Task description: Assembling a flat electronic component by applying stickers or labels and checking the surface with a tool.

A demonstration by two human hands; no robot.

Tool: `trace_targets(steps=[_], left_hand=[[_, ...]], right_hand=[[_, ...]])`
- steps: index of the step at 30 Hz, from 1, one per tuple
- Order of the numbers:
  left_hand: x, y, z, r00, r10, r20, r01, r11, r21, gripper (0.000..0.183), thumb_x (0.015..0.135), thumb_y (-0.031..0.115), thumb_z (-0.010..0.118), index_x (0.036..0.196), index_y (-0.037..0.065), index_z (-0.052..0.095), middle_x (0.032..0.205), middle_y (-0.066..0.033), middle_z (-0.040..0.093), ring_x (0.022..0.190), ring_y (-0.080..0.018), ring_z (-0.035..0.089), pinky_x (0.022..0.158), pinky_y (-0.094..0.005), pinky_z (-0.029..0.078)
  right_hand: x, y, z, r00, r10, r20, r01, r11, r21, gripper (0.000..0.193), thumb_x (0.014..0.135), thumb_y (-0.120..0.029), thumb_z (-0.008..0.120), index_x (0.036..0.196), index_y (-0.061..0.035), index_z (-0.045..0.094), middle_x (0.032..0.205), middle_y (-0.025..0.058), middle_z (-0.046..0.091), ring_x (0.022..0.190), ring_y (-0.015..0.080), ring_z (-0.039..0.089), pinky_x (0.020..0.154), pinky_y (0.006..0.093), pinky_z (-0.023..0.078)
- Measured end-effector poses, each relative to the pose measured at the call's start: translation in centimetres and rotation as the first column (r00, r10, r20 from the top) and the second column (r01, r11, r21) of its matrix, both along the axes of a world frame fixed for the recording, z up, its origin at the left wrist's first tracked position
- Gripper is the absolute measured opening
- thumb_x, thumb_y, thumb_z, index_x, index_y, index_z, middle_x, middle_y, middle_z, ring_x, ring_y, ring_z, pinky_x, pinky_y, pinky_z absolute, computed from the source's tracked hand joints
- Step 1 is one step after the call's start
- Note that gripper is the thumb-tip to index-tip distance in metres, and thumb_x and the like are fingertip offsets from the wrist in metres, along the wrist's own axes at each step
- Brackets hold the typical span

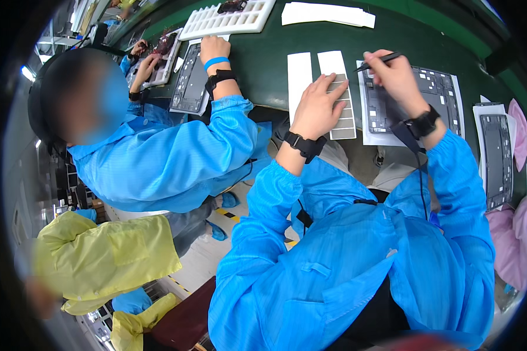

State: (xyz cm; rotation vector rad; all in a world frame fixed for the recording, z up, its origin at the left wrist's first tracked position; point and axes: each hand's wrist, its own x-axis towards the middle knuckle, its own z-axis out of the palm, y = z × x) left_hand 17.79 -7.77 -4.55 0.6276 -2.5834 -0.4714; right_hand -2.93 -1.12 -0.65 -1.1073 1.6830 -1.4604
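My left hand [319, 108] lies with its fingers stretched out over a white strip sheet of grey rectangular stickers [343, 124], pressing it to the bench and covering part of it. In my right hand [397, 82] is a pair of black tweezers [390, 57], pinched between thumb and fingers, the tips pointing left toward the top of that sheet. Under my right hand and wrist a dark, flat tablet-like housing [442, 90] rests on white paper, its inner side full of small parts. Left of the sticker sheet is a plain white strip [299, 79].
The green bench [257, 70] also holds a white slotted tray [228, 20] and a stack of white sheets [328, 15] at the back. A co-worker in a blue coat [170, 158] sits close on my left beside another housing [190, 82]. One more housing [498, 158] is at right.
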Motion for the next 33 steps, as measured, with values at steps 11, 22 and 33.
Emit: trace_targets(steps=[11, 22, 33], left_hand=[[0.4, -1.0, -0.1, 0.989, -0.011, 0.144, 0.010, 1.000, 0.004, 0.044, 0.086, 0.026, 0.059, 0.129, 0.019, 0.058, 0.144, -0.0097, 0.044, 0.135, -0.0319, 0.037, 0.108, -0.0500, 0.031], [0.5, -1.0, -0.1, 0.991, -0.017, 0.134, 0.018, 1.000, -0.008, 0.043, 0.087, 0.028, 0.059, 0.128, 0.020, 0.058, 0.143, -0.0095, 0.045, 0.134, -0.0312, 0.038, 0.109, -0.0491, 0.030], [0.5, -0.9, 0.0, 0.996, -0.019, 0.087, 0.019, 1.000, -0.001, 0.042, 0.085, 0.028, 0.062, 0.126, 0.019, 0.061, 0.139, -0.0118, 0.047, 0.132, -0.0329, 0.041, 0.107, -0.0474, 0.032]], right_hand=[[0.3, -2.6, -4.2, 0.997, 0.065, -0.030, -0.064, 0.997, 0.045, 0.031, 0.093, -0.033, 0.062, 0.087, -0.0026, 0.064, 0.065, -0.0005, 0.059, 0.051, 0.0045, 0.050, 0.048, 0.0201, 0.040], [0.6, -2.5, -4.0, 0.995, 0.091, -0.043, -0.090, 0.995, 0.032, 0.030, 0.092, -0.032, 0.062, 0.091, -0.0020, 0.066, 0.066, 0.0000, 0.061, 0.053, 0.0052, 0.051, 0.049, 0.0216, 0.040], [1.1, -2.5, -4.4, 0.990, 0.067, -0.120, -0.065, 0.998, 0.025, 0.027, 0.092, -0.028, 0.063, 0.093, -0.0018, 0.066, 0.069, 0.0025, 0.063, 0.056, 0.0066, 0.055, 0.051, 0.0230, 0.044]])
